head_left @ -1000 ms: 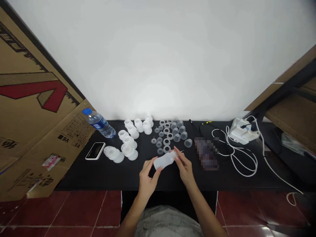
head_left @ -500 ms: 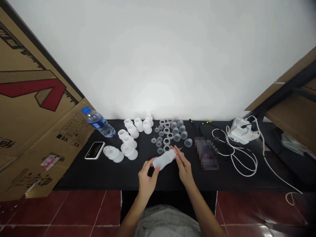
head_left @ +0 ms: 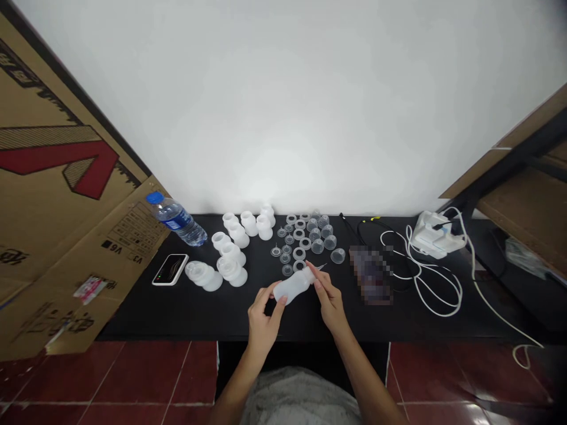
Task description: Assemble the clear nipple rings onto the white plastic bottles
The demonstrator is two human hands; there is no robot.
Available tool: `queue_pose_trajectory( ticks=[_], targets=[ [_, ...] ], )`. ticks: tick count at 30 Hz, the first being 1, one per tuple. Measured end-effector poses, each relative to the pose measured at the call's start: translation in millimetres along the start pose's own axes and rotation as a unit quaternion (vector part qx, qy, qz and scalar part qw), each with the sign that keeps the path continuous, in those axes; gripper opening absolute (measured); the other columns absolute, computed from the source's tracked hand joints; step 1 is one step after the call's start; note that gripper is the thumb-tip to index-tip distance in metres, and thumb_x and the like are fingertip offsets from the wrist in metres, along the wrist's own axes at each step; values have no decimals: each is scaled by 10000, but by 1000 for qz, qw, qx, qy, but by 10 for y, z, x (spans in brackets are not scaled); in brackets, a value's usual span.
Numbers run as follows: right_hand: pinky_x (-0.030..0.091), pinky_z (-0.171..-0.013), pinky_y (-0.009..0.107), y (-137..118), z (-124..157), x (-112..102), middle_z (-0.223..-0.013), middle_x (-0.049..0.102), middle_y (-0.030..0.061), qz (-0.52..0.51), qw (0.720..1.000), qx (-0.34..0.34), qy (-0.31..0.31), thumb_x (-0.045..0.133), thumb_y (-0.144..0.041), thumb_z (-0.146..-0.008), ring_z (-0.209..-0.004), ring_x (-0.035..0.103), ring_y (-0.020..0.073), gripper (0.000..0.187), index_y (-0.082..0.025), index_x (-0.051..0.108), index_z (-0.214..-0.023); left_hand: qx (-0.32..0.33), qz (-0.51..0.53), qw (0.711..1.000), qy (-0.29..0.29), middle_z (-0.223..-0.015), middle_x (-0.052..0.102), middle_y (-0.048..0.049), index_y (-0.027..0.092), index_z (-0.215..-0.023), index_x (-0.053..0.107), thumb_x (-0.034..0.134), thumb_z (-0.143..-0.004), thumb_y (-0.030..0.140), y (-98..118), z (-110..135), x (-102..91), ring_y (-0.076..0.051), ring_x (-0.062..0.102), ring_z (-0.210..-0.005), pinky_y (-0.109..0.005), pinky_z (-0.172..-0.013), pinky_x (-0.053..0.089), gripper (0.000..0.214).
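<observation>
A frosted white baby bottle (head_left: 292, 285) lies tilted between my hands, its neck toward the upper right. My left hand (head_left: 264, 316) is closed round its base. With its fingers pinching the pale collar (head_left: 311, 274) at the neck, my right hand (head_left: 328, 299) covers part of it, and a thin clear tip pokes out past the fingers. Just beyond are clear collar rings (head_left: 299, 254), small clear discs with stems (head_left: 276, 251) and several clear domed caps (head_left: 330, 242). More white bottles (head_left: 239, 236) stand to the left, some of them at the front with clear tops.
On the left are a water bottle (head_left: 181, 222), a white-edged device (head_left: 170, 270) and a large cardboard box (head_left: 66, 236). To the right lie a blurred-out object (head_left: 371, 276), a white power strip (head_left: 436, 235) and looped white cable (head_left: 458, 298). A white wall (head_left: 283, 106) backs the black table (head_left: 177, 319).
My right fingers have shifted slightly round the collar. The baby bottle has moved a touch to the left, and the rest of the table looks the same.
</observation>
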State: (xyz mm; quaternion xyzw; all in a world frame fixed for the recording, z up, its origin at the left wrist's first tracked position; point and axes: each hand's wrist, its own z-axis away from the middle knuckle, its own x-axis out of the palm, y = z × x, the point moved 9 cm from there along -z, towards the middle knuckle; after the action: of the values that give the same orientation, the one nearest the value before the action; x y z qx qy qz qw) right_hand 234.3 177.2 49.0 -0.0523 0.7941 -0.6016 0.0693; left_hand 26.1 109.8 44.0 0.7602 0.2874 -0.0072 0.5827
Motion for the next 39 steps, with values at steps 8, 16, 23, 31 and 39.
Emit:
queue_pose_trajectory(
  ticks=[8, 16, 23, 31, 39],
  targets=[
    [511, -1167, 452, 31, -7, -39, -1495, 717, 83, -7, 999, 27, 16, 567, -487, -1132, -1338, 637, 278, 435, -326, 698, -1514, 68, -27, 997, -6, -1207, 815, -111, 230, -1389, 749, 764, -1003, 395, 93, 34, 21, -275, 760, -1096, -401, -962, 634, 420],
    [520, -1178, 476, -2, -13, -35, -1520, 708, 72, 5, 1000, 2, 14, 554, -440, -1142, -1352, 637, 269, 420, -335, 680, -1529, 94, -48, 994, 12, -1235, 812, -112, 247, -1434, 721, 796, -985, 369, 137, 56, 22, -285, 758, -1114, -427, -980, 636, 471],
    [607, -1063, 455, 5, 24, -21, -1542, 676, 98, 23, 999, -19, 24, 550, -440, -1135, -1322, 681, 290, 458, -343, 632, -1575, 26, -44, 999, 8, -1155, 785, -107, 219, -1332, 740, 771, -985, 442, 42, 49, 23, -256, 753, -1008, -388, -919, 628, 414],
    [556, -1081, 538, 30, 3, -299, -1693, 503, 156, 201, 964, -37, 173, 512, -414, -1139, -1448, 547, 331, 506, -300, 520, -1632, -57, 23, 998, 30, -1258, 793, -126, 203, -1319, 727, 752, -983, 502, -183, 60, -15, -271, 770, -1089, -388, -966, 626, 451],
    [449, -1124, 635, -58, -154, -403, -1728, 426, 241, 440, 876, -87, 178, 476, -365, -1139, -1415, 483, 388, 601, -202, 373, -1708, -73, 68, 995, 29, -1280, 790, -135, 193, -1330, 719, 773, -969, 497, -184, 60, -2, -278, 764, -1134, -387, -987, 630, 475]
  ],
)
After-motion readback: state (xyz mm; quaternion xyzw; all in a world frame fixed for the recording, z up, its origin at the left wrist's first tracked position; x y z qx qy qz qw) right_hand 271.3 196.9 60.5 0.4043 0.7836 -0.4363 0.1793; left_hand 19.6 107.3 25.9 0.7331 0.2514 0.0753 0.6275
